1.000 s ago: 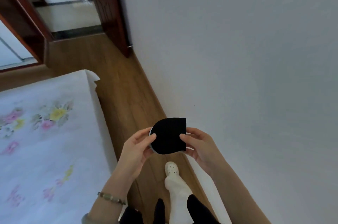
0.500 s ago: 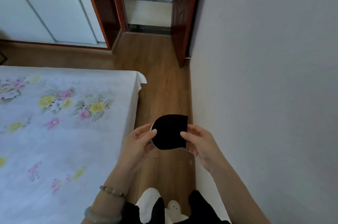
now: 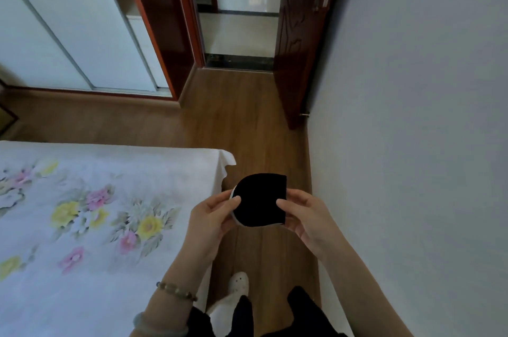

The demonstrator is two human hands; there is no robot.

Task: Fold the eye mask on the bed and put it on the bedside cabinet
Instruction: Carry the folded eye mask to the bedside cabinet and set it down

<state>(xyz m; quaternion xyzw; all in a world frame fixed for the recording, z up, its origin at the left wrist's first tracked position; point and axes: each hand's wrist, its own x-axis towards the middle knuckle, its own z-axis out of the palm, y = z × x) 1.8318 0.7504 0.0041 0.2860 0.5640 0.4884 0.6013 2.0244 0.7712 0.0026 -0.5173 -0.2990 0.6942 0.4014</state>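
A black eye mask [image 3: 259,199], folded in half into a rounded shape with a pale edge showing at its left and bottom, is held in the air over the wooden floor between the bed and the wall. My left hand [image 3: 211,218] pinches its left side. My right hand [image 3: 303,215] pinches its right side, thumb on the front. The bed [image 3: 82,226] with a white floral sheet lies to the left. No bedside cabinet is in view.
A grey wall [image 3: 412,144] runs close along the right. Ahead, a dark wooden door [image 3: 299,42] stands open onto a doorway. White sliding wardrobe doors [image 3: 68,28] fill the far left. My foot in a white shoe [image 3: 237,284] stands on the narrow floor strip.
The view has swung left and upward, bringing the doorway, wardrobe and more of the bed into sight. Both hands keep the same hold on the folded mask.
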